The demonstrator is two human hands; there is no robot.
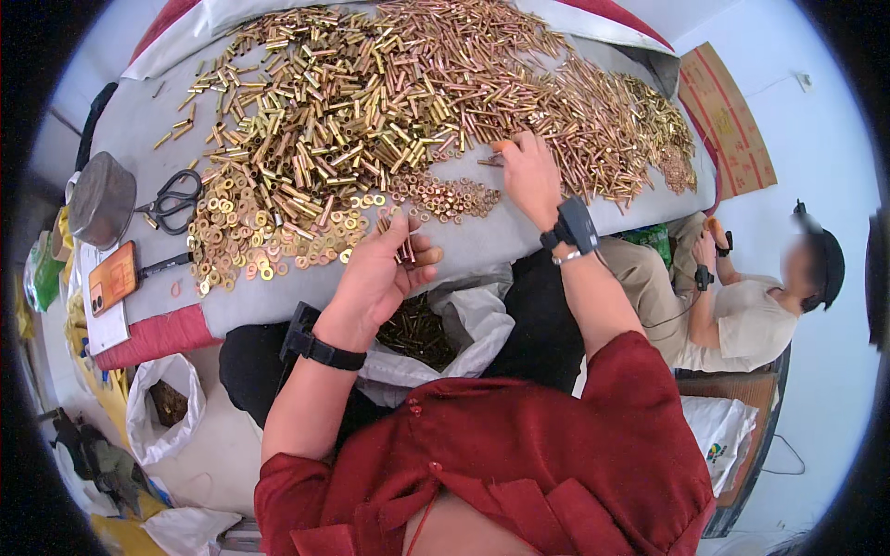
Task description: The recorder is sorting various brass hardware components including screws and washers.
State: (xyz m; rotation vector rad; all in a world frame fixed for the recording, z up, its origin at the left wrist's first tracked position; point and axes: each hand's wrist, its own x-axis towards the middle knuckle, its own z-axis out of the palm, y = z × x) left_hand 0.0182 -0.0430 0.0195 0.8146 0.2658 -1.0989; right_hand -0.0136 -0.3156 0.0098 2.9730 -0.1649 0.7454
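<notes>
My left hand (394,258) is closed around a few short coppery bolts (406,248), held over the table's near edge. Bent inward over the table, my right hand (532,176) has its fingers together at the edge of a heap of coppery bolts (584,120). Orange covers show on its fingertips; thin dark rods lie right beside them, and the grip itself is partly hidden. Between the hands lies a small pile of nuts (454,197). Gold washers (269,227) spread to the left, below a large heap of brass-coloured sleeves (315,120).
An open white sack (477,320) with metal pieces inside sits at my lap. At the left are scissors (171,202), a dark metal pot (102,199) and an orange phone (113,278). A second white bag (165,408) stands below. Another person (742,315) sits at right.
</notes>
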